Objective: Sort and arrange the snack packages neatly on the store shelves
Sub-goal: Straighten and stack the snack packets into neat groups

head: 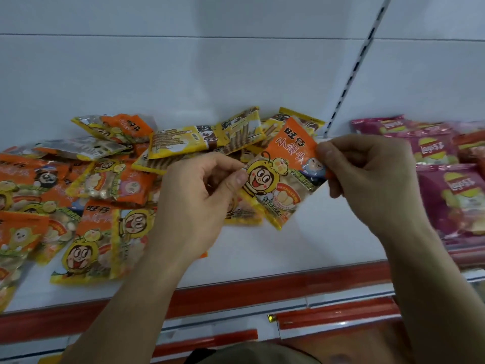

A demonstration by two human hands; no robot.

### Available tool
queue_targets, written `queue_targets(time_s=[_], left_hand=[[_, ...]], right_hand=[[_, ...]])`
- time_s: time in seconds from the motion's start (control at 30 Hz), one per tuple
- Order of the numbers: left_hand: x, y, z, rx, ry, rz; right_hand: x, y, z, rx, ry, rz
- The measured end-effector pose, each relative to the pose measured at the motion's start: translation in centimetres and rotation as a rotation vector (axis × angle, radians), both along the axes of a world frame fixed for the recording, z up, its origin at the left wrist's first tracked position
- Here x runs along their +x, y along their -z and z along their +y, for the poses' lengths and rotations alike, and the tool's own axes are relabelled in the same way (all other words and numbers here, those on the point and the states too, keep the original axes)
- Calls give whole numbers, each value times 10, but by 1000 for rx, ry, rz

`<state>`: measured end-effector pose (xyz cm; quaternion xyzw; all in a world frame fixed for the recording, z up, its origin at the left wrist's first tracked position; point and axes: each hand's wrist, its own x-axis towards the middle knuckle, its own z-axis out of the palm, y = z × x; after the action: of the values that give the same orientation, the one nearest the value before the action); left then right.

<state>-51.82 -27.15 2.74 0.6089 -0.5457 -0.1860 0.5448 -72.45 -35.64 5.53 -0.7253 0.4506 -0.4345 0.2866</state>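
While most of the stock lay unsorted, one orange-and-yellow snack packet (282,174) was held up between both hands above the white shelf (301,248), tilted with its orange top toward the back panel (236,74). The left hand (195,203) pinched the packet's left edge between thumb and curled fingers; the right hand (367,174) pinched its upper right corner the same way, the remaining fingers folded into the palm.

Judged from how things lay, the sorting was at an early or middle stage. To the left, a heap of matching orange packets (65,200) sprawled across the shelf, overlapping at all angles, some face down and showing silver backs. Behind the held packet, yellow biscuit-stick packets (199,140) lay jumbled among them, leaning on one another and mixed with the orange ones. No row or upright stack had been formed in that section as far as could be seen. The bare patch of shelf below and right of the hands looked like the likeliest place to start one.

Past the slotted upright (349,82), purple chip bags (451,195) on the neighbouring shelf lay in overlapping lines, seemingly tidier, though blurred at the frame's edge.
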Motion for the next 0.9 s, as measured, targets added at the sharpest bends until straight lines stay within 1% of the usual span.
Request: queue_targets(time_s=[0.1,0.17,0.27,0.33,0.37,0.43,0.57,0.63,0.73,0.8,0.9], left_hand=[[-29,-3,-12,6,53,55],[-46,-5,-22,19,85,42],[-70,-6,-37,26,174,-70],[-90,-9,-46,9,201,-165],[-99,-9,-52,11,190,-202],[-111,-8,-66,59,153,-244],[-126,3,-95,201,74,-251],[-135,9,-109,228,15,-303],[-145,22,-129,262,-67,-414],[-149,31,-138,273,-111,-478],[-153,39,-147,300,-158,-577]], right_hand=[[-32,-19,-18,-59,63,110],[-54,-32,-28,-54,60,191],[-80,-53,-46,-65,4,400],[-90,-64,-65,-106,-16,591],[-93,-69,-77,-115,-34,665],[-99,-74,-105,-73,-119,710],[-100,-67,-166,2,-286,816],[-92,-57,-187,-41,-294,849],[-75,-41,-207,-164,-297,903],[-61,-31,-216,-230,-307,975],[-47,-19,-225,-306,-257,1102]])
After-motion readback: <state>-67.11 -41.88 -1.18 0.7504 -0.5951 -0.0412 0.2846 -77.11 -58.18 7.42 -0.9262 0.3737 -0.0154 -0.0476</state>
